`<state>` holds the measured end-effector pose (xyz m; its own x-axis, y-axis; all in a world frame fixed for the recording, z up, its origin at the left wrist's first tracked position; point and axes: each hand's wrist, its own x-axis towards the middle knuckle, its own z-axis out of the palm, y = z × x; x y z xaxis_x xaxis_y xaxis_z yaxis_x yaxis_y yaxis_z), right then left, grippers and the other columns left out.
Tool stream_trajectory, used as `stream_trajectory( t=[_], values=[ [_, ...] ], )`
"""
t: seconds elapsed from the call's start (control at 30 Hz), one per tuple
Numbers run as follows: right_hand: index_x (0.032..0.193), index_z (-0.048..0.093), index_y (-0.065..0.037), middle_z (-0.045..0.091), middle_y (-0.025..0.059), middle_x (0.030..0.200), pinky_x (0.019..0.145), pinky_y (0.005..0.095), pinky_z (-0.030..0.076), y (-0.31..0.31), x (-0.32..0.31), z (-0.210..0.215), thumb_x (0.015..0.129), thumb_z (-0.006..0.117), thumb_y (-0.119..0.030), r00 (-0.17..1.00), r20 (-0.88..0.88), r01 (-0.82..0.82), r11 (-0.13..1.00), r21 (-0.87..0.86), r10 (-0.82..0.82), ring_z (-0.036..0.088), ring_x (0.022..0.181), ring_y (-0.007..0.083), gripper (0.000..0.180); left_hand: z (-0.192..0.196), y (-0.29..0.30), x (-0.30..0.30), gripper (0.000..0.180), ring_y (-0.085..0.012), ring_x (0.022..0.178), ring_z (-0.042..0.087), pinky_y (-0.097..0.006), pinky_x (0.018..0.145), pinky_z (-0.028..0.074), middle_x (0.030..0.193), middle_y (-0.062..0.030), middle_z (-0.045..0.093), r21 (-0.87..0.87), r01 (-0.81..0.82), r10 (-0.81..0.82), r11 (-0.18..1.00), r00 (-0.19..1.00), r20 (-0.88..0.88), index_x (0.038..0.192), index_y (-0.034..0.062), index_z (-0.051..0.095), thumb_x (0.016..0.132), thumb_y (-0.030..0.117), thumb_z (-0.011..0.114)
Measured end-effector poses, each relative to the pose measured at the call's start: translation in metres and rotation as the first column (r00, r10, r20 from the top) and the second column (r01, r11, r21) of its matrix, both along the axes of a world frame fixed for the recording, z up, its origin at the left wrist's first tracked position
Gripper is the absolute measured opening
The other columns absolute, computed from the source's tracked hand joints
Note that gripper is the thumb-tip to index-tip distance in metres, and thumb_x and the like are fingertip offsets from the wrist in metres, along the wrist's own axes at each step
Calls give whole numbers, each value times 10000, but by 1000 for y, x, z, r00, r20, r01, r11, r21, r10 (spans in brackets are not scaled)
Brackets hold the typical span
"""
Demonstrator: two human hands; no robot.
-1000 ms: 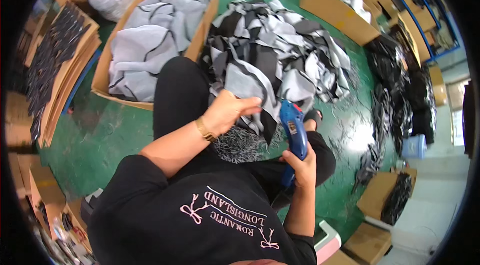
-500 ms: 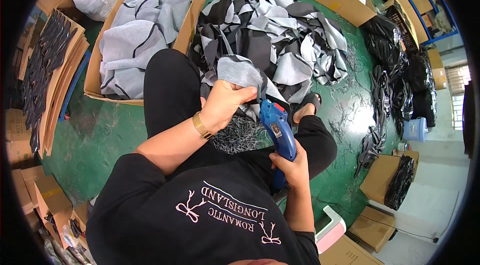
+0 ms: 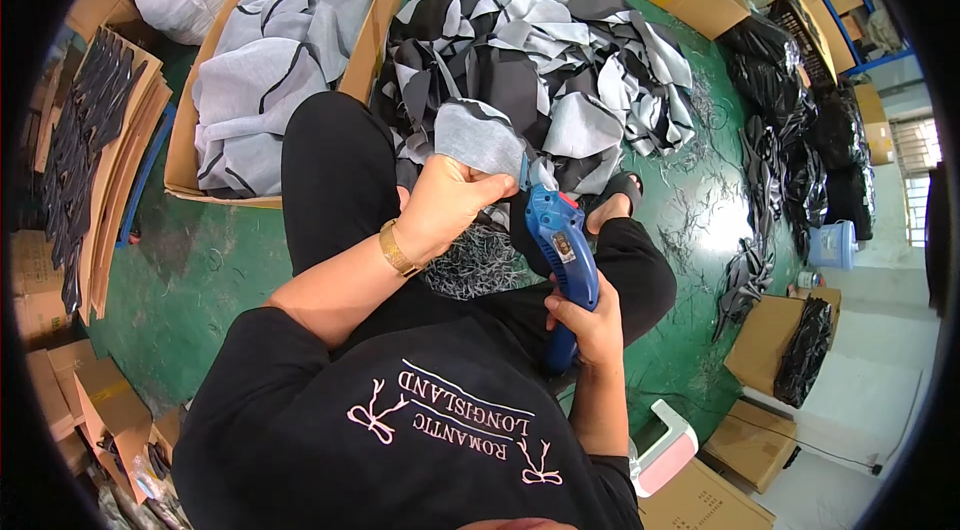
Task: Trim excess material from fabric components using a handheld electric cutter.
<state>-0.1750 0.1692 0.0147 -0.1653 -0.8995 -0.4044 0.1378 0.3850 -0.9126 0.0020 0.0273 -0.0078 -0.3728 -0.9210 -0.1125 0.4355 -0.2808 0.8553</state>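
Grey cloth, one soft piece (image 3: 478, 138), is pinched in the left hand (image 3: 452, 202), whose fingers are closed tight on its lower edge. The piece is held up above the person's lap, just in front of the black trousers (image 3: 330, 180). The right hand (image 3: 592, 322) has its fingers wrapped around the handle of a blue cutting tool (image 3: 562, 248), and the tip of the tool touches the edge of the grey piece. A gold bracelet (image 3: 397, 248) sits on the left wrist. Thin dark scraps (image 3: 478, 265) lie in a heap on the lap under the hands. On the green floor (image 3: 190, 270) in front is a big pile of grey and black cloth pieces (image 3: 560, 60). To the left stands a cardboard box (image 3: 380, 30) full of grey pieces.
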Motion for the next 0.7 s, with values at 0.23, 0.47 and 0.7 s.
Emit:
stream_trajectory(
  t=[0.23, 0.47, 0.7],
  values=[
    [989, 549, 79, 563, 73, 721, 489, 274, 475, -1, -5, 7, 661, 675, -12, 999, 31, -19, 1000, 5, 18, 558, 543, 157, 362, -11, -6, 12, 95, -66, 684, 607, -224, 618, 479, 782, -34, 677, -145, 113, -68, 983, 956, 285, 865, -37, 677, 791, 18, 650],
    [1000, 547, 75, 563, 75, 751, 491, 269, 473, -20, -8, 15, 667, 708, -80, 994, 97, 58, 995, -81, -50, 555, 546, 167, 401, 1, -5, 15, 132, -71, 728, 615, -219, 658, 484, 806, -33, 678, -110, 237, -205, 965, 948, 245, 921, -18, 675, 796, 10, 641],
    [1000, 576, 10, 547, 5, 795, 643, 231, 453, -68, 6, 25, 636, 843, -175, 892, -445, -17, 979, -203, -77, 532, 705, 84, 488, 5, 18, 4, 235, -106, 877, 626, -260, 788, 504, 1007, -50, 664, 35, 390, -391, 920, 920, 25, 1074, 0, 629, 840, 11, 641]
  ],
)
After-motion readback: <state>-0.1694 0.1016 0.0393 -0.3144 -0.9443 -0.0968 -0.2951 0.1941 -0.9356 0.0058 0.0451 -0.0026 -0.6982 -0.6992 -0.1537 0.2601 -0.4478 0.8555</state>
